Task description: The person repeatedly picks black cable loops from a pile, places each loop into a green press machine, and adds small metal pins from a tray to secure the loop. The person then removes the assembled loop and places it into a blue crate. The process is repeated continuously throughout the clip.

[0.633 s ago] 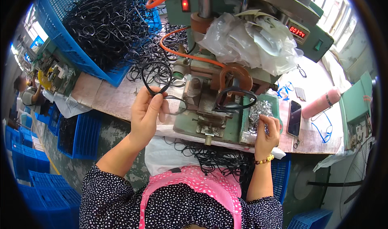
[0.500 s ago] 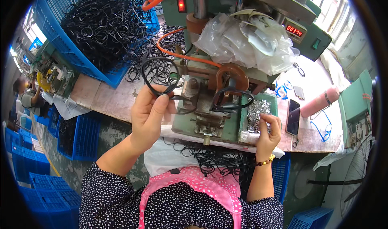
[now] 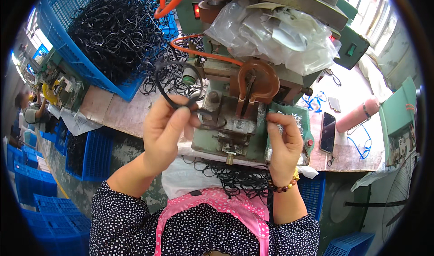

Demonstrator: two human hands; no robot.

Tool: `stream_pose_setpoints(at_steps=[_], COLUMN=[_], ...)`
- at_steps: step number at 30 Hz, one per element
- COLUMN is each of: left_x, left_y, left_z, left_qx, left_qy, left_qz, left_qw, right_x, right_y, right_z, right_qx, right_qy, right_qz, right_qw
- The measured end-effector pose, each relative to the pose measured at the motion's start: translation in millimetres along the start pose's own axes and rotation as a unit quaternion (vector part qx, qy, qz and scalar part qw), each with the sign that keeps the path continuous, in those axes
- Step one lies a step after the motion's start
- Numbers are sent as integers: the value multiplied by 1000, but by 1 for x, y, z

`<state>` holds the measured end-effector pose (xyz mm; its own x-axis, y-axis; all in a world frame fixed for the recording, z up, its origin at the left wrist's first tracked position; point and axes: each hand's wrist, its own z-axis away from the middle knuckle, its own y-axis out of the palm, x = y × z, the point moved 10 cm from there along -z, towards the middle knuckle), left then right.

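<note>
My left hand [image 3: 166,128] pinches a black looped cord [image 3: 156,77] between thumb and fingertips, left of the press. The loop stands up above the fingers, and a short tail reaches toward the metal die block [image 3: 239,124]. My right hand [image 3: 285,140] is at the right side of the die, thumb and forefinger pressed together. Whatever lies between those fingertips is too small to make out. Partly hidden behind that hand is a green tray [image 3: 308,131] of small shiny metal pieces. A brown horseshoe-shaped guard [image 3: 272,86] surrounds the press's upper tool.
A blue crate [image 3: 83,70] heaped with black cords [image 3: 120,34] stands at the back left. Clear plastic bags [image 3: 271,34] hang on the press [image 3: 307,2]. To the right lie a phone [image 3: 327,133] and a pink bottle [image 3: 359,115]. More cords [image 3: 239,177] hang over my lap.
My right hand has moved left and up from the tray to beside the die. A black loop that lay across the die is no longer there. The left hand still holds its cord.
</note>
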<state>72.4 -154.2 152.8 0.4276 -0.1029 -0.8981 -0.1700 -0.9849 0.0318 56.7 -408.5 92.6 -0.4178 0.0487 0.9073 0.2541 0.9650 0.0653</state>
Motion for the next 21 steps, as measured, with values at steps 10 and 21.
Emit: stream_pose_setpoints(at_steps=[10, 21], left_x=[-3, -3], left_y=[-4, -4], left_z=[-32, -30], left_qx=[-47, -61], left_qy=[98, 98], left_qz=[55, 54], left_qw=[993, 992], right_x=[-5, 1], right_y=[53, 55], right_z=[7, 6], right_qx=[25, 7], right_qy=[-21, -9], right_qz=[-18, -24], right_qw=[999, 1000])
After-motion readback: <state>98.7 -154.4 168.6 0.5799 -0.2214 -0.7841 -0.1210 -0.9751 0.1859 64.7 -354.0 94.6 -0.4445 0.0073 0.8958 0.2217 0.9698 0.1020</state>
